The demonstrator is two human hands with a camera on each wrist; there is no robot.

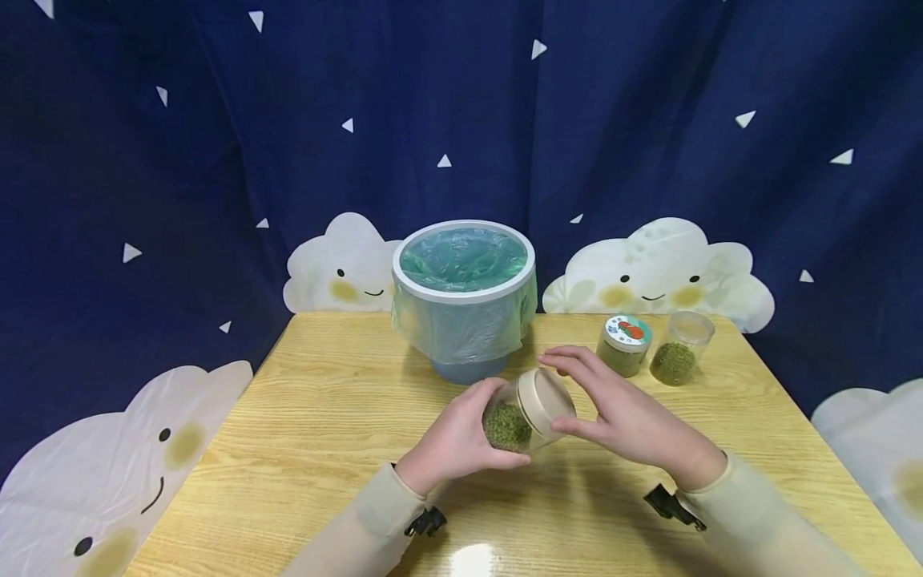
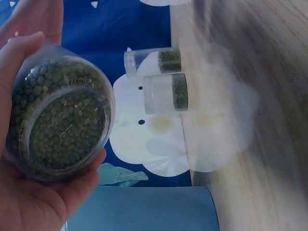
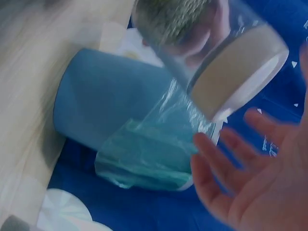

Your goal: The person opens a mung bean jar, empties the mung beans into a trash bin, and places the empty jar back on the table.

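My left hand (image 1: 456,439) grips a clear jar of green beans (image 1: 507,426), tilted above the table with its lid end towards the right. A cream lid (image 1: 554,398) sits on the jar. Beside that lid is my right hand (image 1: 626,417), fingers spread and loosely bent around its end. In the right wrist view a gap shows between the lid (image 3: 240,72) and the fingers (image 3: 211,149). From the left wrist, the jar's base (image 2: 67,130) faces the camera, with beans against it and the left fingers around its side.
A blue bin (image 1: 467,370) with a white rim and green plastic liner (image 1: 461,260) stands at the table's back. At back right are a lidded jar with a fruit-printed top (image 1: 624,349) and a lidless-looking clear jar of green bits (image 1: 676,357). A dark blue curtain (image 1: 461,104) hangs behind.
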